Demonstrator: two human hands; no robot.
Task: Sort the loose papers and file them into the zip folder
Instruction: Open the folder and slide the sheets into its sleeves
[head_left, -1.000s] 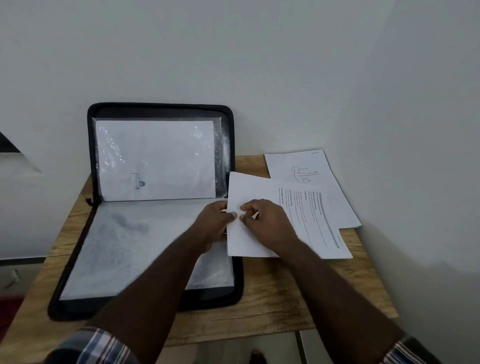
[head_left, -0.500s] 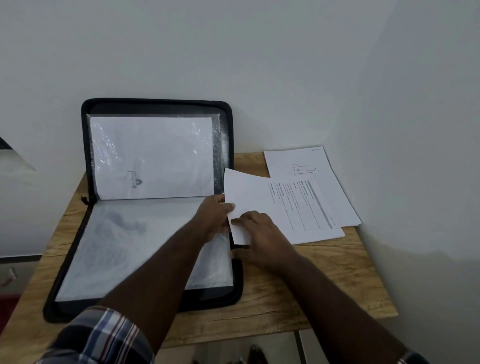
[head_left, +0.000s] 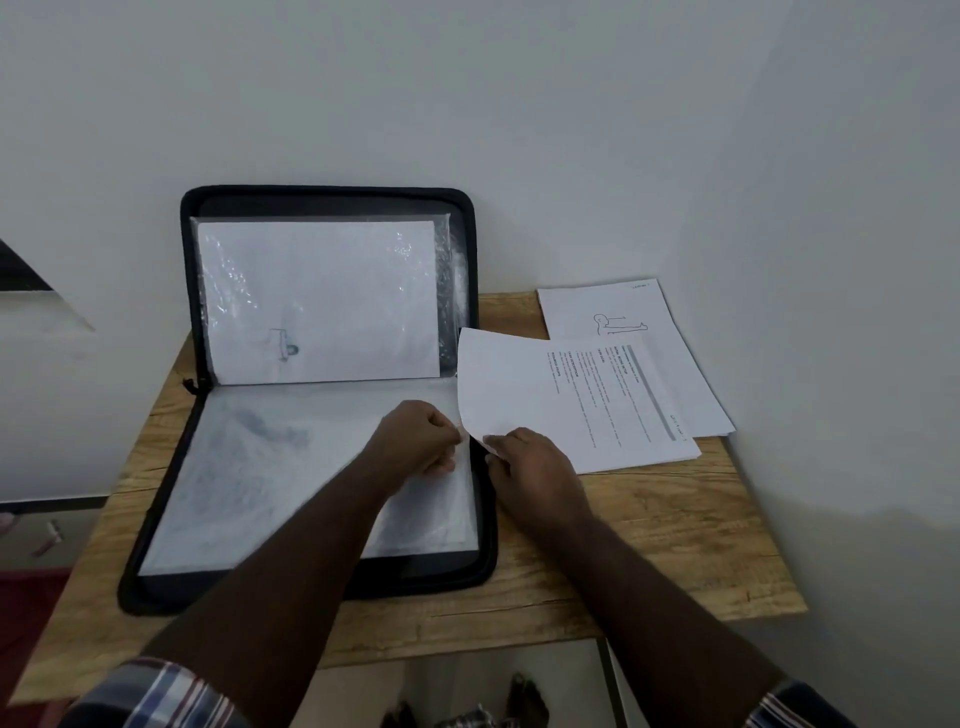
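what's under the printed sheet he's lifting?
Under the printed sheet lies a stack of papers, edges showing at, and partly a drawing sheet. Both hands pinch its near corner. How many sheets lie beneath is hidden.

The printed sheet (head_left: 582, 400) hides most of the sheet beneath (head_left: 670, 343); its text is unreadably small.

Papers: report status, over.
Left hand and right hand pinch top sheet corner, lifting. Folder open, sleeves showing. Nothing blocking.
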